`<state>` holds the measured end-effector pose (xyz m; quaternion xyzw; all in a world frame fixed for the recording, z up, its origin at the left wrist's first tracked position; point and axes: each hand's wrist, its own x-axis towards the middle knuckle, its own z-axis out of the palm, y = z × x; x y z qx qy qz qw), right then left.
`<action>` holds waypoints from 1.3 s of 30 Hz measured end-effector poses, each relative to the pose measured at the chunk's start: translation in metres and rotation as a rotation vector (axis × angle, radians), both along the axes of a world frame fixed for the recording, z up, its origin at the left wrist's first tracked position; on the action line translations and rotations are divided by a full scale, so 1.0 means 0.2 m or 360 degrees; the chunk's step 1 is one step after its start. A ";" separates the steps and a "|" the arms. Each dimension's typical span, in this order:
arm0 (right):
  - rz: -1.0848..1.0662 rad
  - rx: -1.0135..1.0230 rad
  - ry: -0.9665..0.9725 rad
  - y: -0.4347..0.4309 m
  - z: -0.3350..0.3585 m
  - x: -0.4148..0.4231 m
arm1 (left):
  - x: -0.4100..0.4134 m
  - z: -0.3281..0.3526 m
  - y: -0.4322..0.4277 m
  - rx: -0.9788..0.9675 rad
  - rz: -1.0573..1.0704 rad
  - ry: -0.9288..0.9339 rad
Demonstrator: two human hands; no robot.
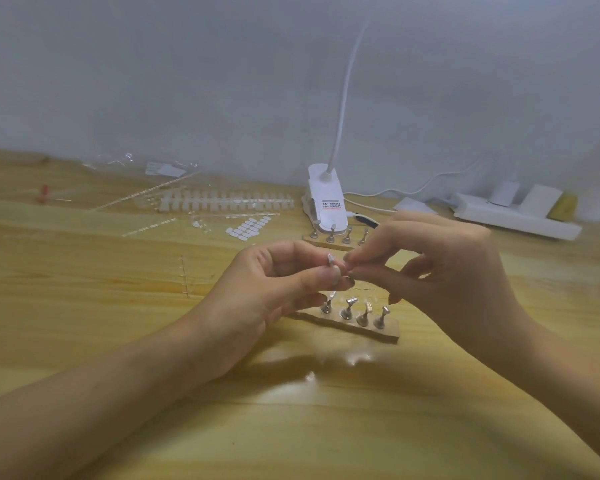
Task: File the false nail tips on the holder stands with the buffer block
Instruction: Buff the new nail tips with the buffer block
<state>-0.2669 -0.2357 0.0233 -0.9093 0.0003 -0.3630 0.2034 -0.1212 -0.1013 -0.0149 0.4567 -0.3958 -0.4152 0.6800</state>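
Currently I see both hands meeting mid-frame above the light wooden counter (118, 341). The left hand (271, 282) grips a small silver metal holder stand (330, 260) in a curled pinch. The right hand (440, 266) pinches its top, where a clear false nail tip may sit, too blurred to confirm. Just below, a tan wooden base (388, 333) carries four more stands (347, 308).

Glossy wooden table (118, 341); shiny metal holder stands (347, 311) on a matt wooden base (378, 332); smooth white plastic lamp (326, 199).
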 end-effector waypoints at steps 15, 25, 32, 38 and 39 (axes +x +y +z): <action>0.0041 0.0413 0.0089 0.01 -0.03 -0.01 | 0.01 0.00 -0.01 -0.0045 -0.0041 -0.0047; 0.0054 0.0452 0.0126 0.01 -0.04 -0.01 | 0.02 0.02 0.00 -0.0011 -0.0091 -0.0045; 0.0047 0.0525 0.0047 0.00 -0.04 -0.01 | 0.01 0.02 0.00 -0.0017 -0.0107 0.0023; -0.0043 0.0320 0.0029 0.03 -0.06 -0.01 | 0.01 0.02 0.00 0.0004 -0.0092 -0.0073; -0.0049 0.0261 0.0049 0.03 -0.05 -0.01 | 0.02 0.02 0.00 0.0009 -0.0066 -0.0122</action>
